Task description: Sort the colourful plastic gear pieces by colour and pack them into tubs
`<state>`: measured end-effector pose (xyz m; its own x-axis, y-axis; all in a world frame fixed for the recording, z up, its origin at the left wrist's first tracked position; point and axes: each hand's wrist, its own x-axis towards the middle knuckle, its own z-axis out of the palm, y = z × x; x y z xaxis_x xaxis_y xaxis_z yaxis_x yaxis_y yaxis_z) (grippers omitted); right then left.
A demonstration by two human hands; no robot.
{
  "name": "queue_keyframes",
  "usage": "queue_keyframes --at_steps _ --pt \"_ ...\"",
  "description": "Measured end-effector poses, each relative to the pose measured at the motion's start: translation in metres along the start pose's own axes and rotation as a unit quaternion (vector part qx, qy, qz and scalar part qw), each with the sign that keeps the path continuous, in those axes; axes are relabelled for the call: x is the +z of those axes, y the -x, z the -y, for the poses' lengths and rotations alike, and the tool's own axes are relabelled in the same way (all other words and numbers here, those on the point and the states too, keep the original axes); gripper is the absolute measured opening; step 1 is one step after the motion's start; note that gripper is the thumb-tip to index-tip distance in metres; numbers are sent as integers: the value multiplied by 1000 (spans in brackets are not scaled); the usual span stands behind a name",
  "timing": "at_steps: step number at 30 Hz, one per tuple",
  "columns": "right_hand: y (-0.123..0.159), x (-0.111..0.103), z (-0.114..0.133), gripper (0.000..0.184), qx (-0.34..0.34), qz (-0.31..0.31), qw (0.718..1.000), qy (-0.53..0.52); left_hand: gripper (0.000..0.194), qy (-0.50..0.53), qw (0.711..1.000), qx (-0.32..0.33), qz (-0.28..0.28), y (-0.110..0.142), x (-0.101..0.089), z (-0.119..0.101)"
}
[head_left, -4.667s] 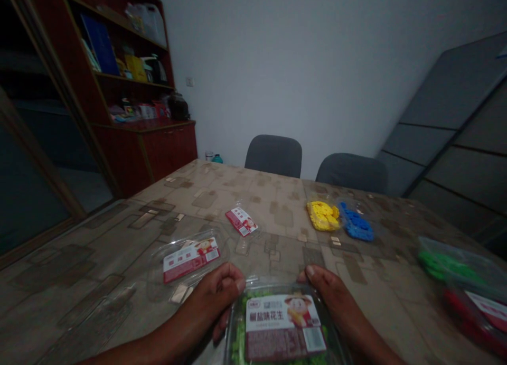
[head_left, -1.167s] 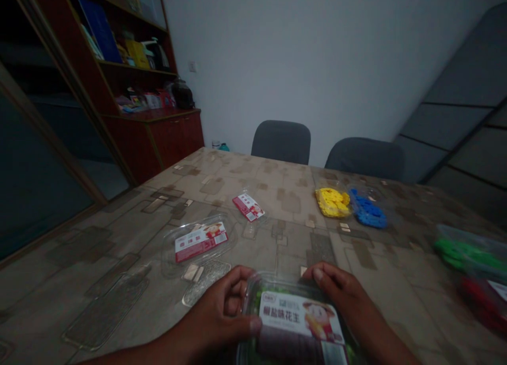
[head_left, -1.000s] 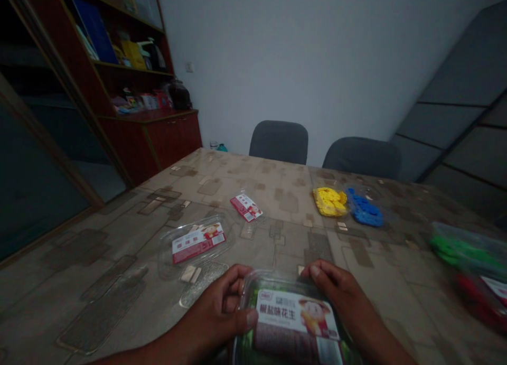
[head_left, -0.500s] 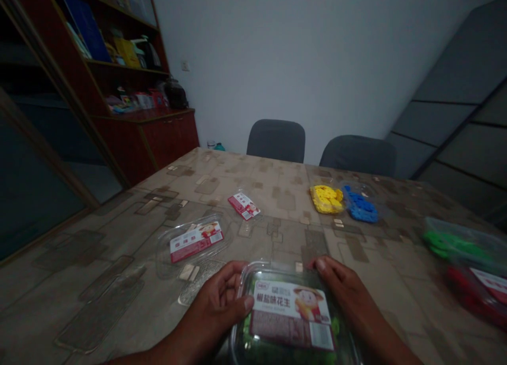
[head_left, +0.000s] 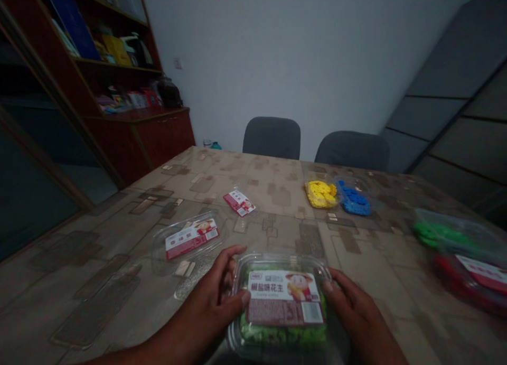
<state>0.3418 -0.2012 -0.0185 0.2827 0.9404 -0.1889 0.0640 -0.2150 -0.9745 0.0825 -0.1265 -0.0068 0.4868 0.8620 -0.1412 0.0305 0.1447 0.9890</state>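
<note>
A clear plastic container (head_left: pixel 285 330) with a labelled lid and bright green pieces inside stands at the near side of the table, between my hands. My left hand (head_left: pixel 222 288) is wrapped round its left side, with the thumb on the lid's edge. My right hand (head_left: pixel 352 307) grips the right side, its thumb lying over the lid's right rim. Dim light hides what exactly the green pieces are. Behind my left hand lies a clear lid (head_left: pixel 192 238) with a red and white label, and farther back a smaller-looking labelled lid (head_left: pixel 240 202).
Open containers of yellow pieces (head_left: pixel 320 194) and blue pieces (head_left: pixel 354 200) stand side by side toward the back right. At the right edge are containers with green pieces (head_left: pixel 439 233) and red pieces (head_left: pixel 455 280). Two grey chairs (head_left: pixel 271 138) stand behind the patterned table (head_left: pixel 277 193).
My right hand has come down from the far right corner onto the container's right side. The lid now looks flatter, and the whole view has shifted slightly.
</note>
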Motion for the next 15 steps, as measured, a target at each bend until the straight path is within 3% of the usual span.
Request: queue_keyframes --at_steps 2,4,7,10,15 --pt "-3 -4 -3 48 -10 31 999 2 55 -226 968 111 0 1 -7 -9" --pt "-5 -6 -6 47 -11 45 999 -10 52 -395 893 213 29 -4 -9 -15" --pt "-6 -6 -7 48 -12 53 998 -20 62 -495 799 309 144 -17 0 -16" --pt "-7 -5 -6 48 -21 59 998 -5 90 -551 742 307 226 -30 16 -7" --pt "-1 -2 -5 53 -53 27 997 52 104 -615 701 293 214 -32 27 10"
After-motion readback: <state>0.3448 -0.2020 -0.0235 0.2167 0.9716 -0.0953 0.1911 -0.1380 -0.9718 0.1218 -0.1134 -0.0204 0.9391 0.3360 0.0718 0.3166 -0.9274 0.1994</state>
